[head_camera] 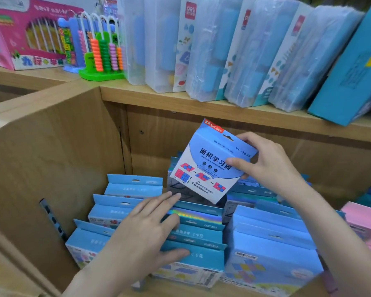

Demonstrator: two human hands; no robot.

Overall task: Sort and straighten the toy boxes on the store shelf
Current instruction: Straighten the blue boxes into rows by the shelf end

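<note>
The wooden shelf (58, 151) filled the frame; its lower bay held rows of blue boxes (272, 243) standing upright, with pink boxes (364, 219) at the right edge, while its upper board carried clear plastic cases (240, 54) and an abacus (103, 52) at upper left. At centre, the right hand (270, 166) gripped a tilted blue box (210, 166) above the rows, thumb and fingers clamped on its top edge. At lower centre, the left hand (146, 230) lay flat on the middle row, fingers together.

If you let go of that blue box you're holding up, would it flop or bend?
Probably not: the blue box looks like stiff card, keeping flat faces and sharp edges. It seems light, since the right hand lifts it by one corner with fingertips. Tilted as it is, it would likely topple onto the boxes below.
</note>
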